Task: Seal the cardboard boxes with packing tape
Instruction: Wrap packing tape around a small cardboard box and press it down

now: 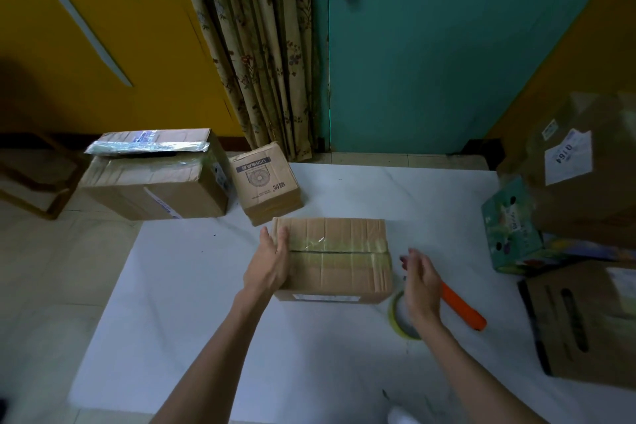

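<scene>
A small brown cardboard box (340,268) sits in the middle of the white sheet (192,337), its flaps down and a strip of clear tape running across the top seam. My left hand (270,262) lies flat against the box's left end, fingers straight. My right hand (421,286) hovers just right of the box with fingers loosely extended, holding nothing. Under that hand lies a yellow-green roll of packing tape (399,318) on the sheet. An orange-handled cutter (464,308) lies beside the roll.
A large taped box (155,179) and a small printed box (266,182) stand at the back left. Brown boxes (585,320) and a green printed carton (511,227) crowd the right side. A teal door (447,45) and a curtain (261,45) are behind.
</scene>
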A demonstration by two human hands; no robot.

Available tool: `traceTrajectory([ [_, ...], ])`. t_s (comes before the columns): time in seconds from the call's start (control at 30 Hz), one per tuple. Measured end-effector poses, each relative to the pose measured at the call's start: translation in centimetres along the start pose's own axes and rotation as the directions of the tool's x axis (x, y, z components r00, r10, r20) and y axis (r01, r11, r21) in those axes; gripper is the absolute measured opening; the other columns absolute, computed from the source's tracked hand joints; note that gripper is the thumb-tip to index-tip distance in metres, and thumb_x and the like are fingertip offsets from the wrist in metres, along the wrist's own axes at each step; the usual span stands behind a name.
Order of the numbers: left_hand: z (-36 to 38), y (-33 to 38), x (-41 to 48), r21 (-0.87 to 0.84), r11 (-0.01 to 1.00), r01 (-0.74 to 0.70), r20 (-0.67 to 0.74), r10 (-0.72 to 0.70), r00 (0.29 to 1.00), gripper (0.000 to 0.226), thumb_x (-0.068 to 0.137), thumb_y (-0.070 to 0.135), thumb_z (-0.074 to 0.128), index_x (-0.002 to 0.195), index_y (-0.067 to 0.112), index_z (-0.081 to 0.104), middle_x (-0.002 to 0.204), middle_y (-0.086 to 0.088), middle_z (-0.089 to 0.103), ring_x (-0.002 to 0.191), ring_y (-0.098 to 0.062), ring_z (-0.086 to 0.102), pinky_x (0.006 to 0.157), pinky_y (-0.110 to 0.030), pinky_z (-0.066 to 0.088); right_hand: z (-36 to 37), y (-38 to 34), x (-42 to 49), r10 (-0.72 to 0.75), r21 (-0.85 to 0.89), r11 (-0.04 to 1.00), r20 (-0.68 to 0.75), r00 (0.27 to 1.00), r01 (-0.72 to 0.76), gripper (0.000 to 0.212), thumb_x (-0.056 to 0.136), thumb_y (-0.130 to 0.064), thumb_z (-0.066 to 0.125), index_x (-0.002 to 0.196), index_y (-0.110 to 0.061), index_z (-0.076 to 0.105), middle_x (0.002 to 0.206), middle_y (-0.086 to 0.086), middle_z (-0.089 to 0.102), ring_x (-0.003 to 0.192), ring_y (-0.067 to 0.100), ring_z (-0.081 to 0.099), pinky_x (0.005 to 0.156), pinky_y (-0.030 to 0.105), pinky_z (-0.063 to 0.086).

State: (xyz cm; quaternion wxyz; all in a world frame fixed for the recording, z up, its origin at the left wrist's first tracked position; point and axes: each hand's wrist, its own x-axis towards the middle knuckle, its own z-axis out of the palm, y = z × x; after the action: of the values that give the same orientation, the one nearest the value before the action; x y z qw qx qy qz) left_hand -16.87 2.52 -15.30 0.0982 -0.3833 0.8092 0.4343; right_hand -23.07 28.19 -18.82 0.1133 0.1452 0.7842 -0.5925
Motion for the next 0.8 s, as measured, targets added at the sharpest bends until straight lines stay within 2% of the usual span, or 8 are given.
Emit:
traceTrajectory([
  [0.13,1.0,-0.5,-1.6,-0.079,0.989,-0.126,-0.328,0.094,0.940,0.061,0.107,0.049,0.032,0.155,0.012,0.034,0.154,-0.013,0.044,0.140,-0.030,0.043,0.112,-0.048,0.037,-3.7,5.0,-1.9,-0.203,-0.384,0.896,0.092,0.975,0.223,0.020,0.095,-0.016,0.063,0.078,-0.026,0.061,0.076,-0.004,0.064,0.074,0.019,0.064,0.064,0.027,0.044],
  [0.27,2.3,-2.2,-5.1,-0.018,0.827,-0.561,-0.660,0.412,0.628,0.030,0.104,0.019,0.046,0.122,0.004,0.064,0.117,-0.008,0.065,0.109,-0.016,0.056,0.091,-0.041,0.051,-4.9,9.7,-3.1,-0.192,-0.702,0.612,0.314,0.930,0.363,0.025,0.075,-0.026,0.084,0.091,-0.013,0.070,0.087,0.006,0.071,0.078,0.025,0.068,0.067,0.031,0.056],
  [0.33,3.9,-3.8,-6.8,0.159,0.657,-0.737,-0.611,0.652,0.449,0.023,0.096,0.009,0.048,0.108,0.008,0.067,0.101,-0.010,0.070,0.096,-0.018,0.060,0.082,-0.038,0.050,-4.3,10.9,-3.2,-0.160,-0.801,0.433,0.383,0.910,0.413,0.037,0.065,-0.028,0.090,0.094,-0.011,0.073,0.083,0.006,0.073,0.075,0.026,0.070,0.068,0.034,0.058],
  [0.4,6.0,-4.7,-8.5,0.198,0.515,-0.834,-0.457,0.801,0.387,0.024,0.092,0.003,0.048,0.102,0.015,0.066,0.095,-0.008,0.071,0.089,-0.020,0.064,0.077,-0.035,0.051,-3.7,10.0,-3.5,-0.122,-0.843,0.330,0.408,0.905,0.425,0.026,0.080,-0.022,0.077,0.104,-0.013,0.073,0.097,0.005,0.074,0.091,0.023,0.070,0.086,0.033,0.054],
  [0.47,8.2,-5.1,-10.1,0.134,0.439,-0.888,-0.287,0.875,0.389,0.025,0.092,0.002,0.047,0.097,0.015,0.068,0.095,-0.004,0.069,0.083,-0.022,0.065,0.070,-0.034,0.053,-3.6,8.7,-3.6,-0.083,-0.843,0.361,0.398,0.914,0.400,0.021,0.094,-0.020,0.057,0.112,-0.019,0.067,0.112,-0.001,0.070,0.106,0.016,0.065,0.092,0.024,0.047],
  [0.53,10.2,-4.9,-11.0,0.054,0.437,-0.898,-0.157,0.892,0.424,0.025,0.092,0.001,0.048,0.098,0.014,0.069,0.099,-0.001,0.067,0.083,-0.021,0.066,0.067,-0.032,0.054,-4.0,7.6,-3.6,-0.009,-0.827,0.442,0.385,0.923,0.349,0.016,0.092,-0.016,0.053,0.104,-0.020,0.063,0.106,0.002,0.070,0.098,0.017,0.064,0.076,0.022,0.046],
  [0.7,11.9,-0.9,-11.9,-0.124,0.721,-0.682,0.084,0.692,0.717,0.032,0.100,0.028,0.051,0.126,0.018,0.067,0.126,0.008,0.065,0.110,-0.005,0.063,0.092,-0.018,0.050,-6.6,4.1,-5.0,0.032,-0.530,0.784,0.556,0.831,0.325,0.017,0.087,-0.018,0.066,0.072,-0.023,0.060,0.061,-0.014,0.058,0.059,0.000,0.053,0.057,0.025,0.041],
  [0.8,11.1,1.4,-12.4,-0.164,0.874,-0.458,0.220,0.485,0.847,0.040,0.103,0.043,0.049,0.135,0.022,0.061,0.131,0.010,0.061,0.117,-0.002,0.056,0.102,-0.018,0.045,-7.7,1.7,-6.7,0.027,-0.382,0.866,0.681,0.732,0.324,0.014,0.080,-0.021,0.068,0.068,-0.022,0.060,0.059,-0.012,0.055,0.060,-0.002,0.050,0.059,0.025,0.039],
])
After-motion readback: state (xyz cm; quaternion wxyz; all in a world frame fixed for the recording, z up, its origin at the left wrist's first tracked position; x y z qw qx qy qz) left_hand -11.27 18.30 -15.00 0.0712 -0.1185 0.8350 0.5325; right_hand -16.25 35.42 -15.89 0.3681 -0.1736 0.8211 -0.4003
